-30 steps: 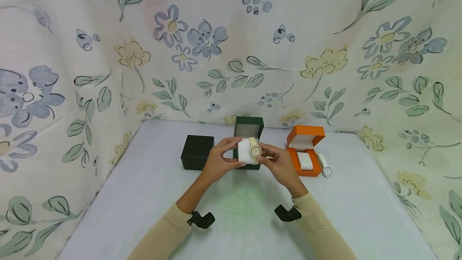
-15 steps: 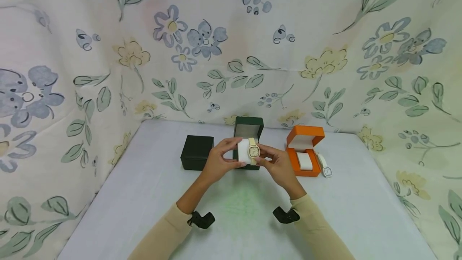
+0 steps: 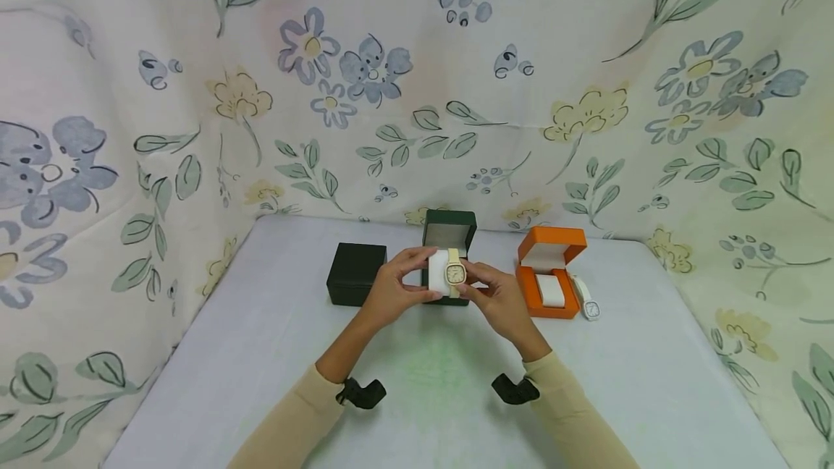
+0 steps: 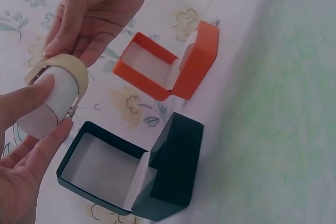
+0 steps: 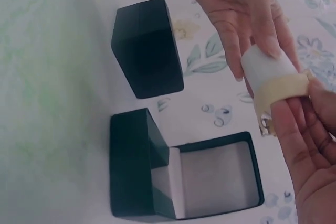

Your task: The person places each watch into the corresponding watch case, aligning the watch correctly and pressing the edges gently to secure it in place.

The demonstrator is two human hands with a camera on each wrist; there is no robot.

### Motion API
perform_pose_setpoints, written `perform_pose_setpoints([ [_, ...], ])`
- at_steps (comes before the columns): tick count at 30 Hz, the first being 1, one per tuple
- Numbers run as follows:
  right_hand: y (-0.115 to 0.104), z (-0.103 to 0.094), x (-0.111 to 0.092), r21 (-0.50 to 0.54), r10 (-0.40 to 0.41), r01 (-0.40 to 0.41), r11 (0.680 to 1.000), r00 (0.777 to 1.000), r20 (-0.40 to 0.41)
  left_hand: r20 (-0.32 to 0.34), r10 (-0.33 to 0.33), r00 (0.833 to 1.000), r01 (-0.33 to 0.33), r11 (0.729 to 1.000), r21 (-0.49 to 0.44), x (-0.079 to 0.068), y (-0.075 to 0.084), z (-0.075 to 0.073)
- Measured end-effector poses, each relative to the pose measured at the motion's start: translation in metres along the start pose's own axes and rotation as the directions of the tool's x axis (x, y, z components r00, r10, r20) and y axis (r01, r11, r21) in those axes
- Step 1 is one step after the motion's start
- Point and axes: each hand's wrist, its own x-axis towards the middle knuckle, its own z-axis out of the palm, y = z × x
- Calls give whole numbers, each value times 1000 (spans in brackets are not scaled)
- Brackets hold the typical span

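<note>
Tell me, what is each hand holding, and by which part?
The left hand pinches a white cushion by its left end; the right hand holds the cream watch around that cushion by the watch's right edge.

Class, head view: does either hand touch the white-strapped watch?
No, that watch lies beside the open orange box, apart from the left hand and right hand.

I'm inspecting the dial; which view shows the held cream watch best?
The head view: the cream watch has its dial facing that camera, though small. Both wrist views show mainly its strap around the white cushion, not the dial.
</note>
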Motion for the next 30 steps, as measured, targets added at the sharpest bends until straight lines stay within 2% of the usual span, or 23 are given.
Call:
perform_pose_setpoints([
  [4, 0, -3, 1, -59, -25, 27, 998, 999, 33, 21, 3, 1000, -3, 1000, -13, -1, 0, -5],
  [10, 2, -8, 4, -81, -101, 110, 991, 989, 105, 44, 0, 999, 4, 997, -75, -3, -1, -9],
  [16, 3, -8, 6, -35, -77, 86, 996, 976, 202, 85, -15, 996, 25, 993, -117, -3, 0, -10],
  [24, 3, -5, 9, -46, -58, 67, 997, 982, 181, 88, -15, 996, 25, 994, -109, -1, -1, -12],
  [30, 0, -4, 9, -1, -34, 34, 999, 987, 160, 76, -6, 997, 15, 992, -123, 1, -2, -11],
])
